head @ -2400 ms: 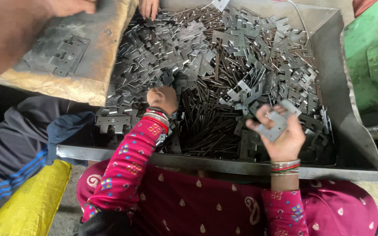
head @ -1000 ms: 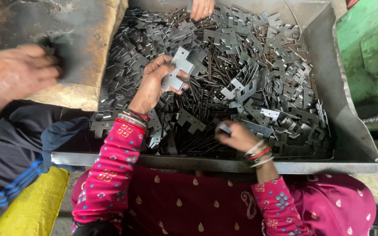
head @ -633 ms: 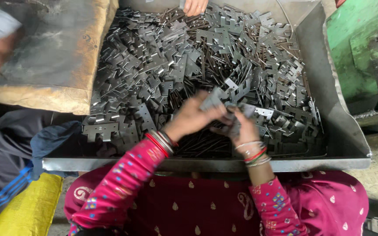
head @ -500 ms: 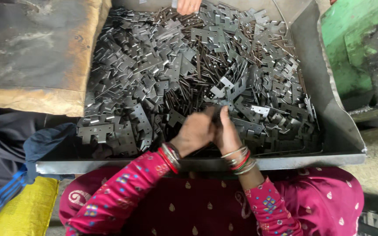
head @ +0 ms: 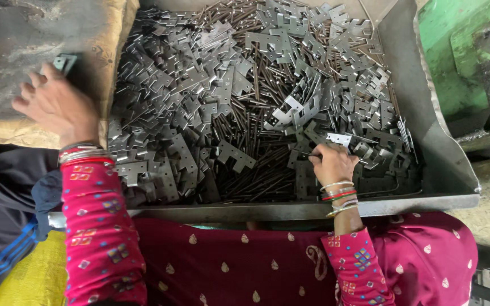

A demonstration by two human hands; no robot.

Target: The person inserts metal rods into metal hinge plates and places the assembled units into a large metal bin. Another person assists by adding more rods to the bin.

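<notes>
A big metal tray (head: 432, 136) holds a heap of grey stamped hinge plates (head: 211, 90) mixed with thin dark pins (head: 250, 175). My left hand (head: 58, 105) reaches out to the left over a worn board (head: 12, 39), fingers on a small metal hinge plate (head: 63, 61) lying there. My right hand (head: 331, 164) rests low in the tray near its front edge, fingers pinched on a thin pin (head: 307, 153) among the parts. Both wrists carry bangles and pink patterned sleeves.
Dark blue cloth with a blue stripe (head: 1, 226) and a yellow sack (head: 24, 277) lie at the lower left. A green machine body (head: 466, 62) stands right of the tray. The tray's front lip (head: 267, 211) runs across my lap.
My hands were together over the tray's front half a second ago. The left hand has since swung out left onto the board with a plate, while the right stayed in the tray.
</notes>
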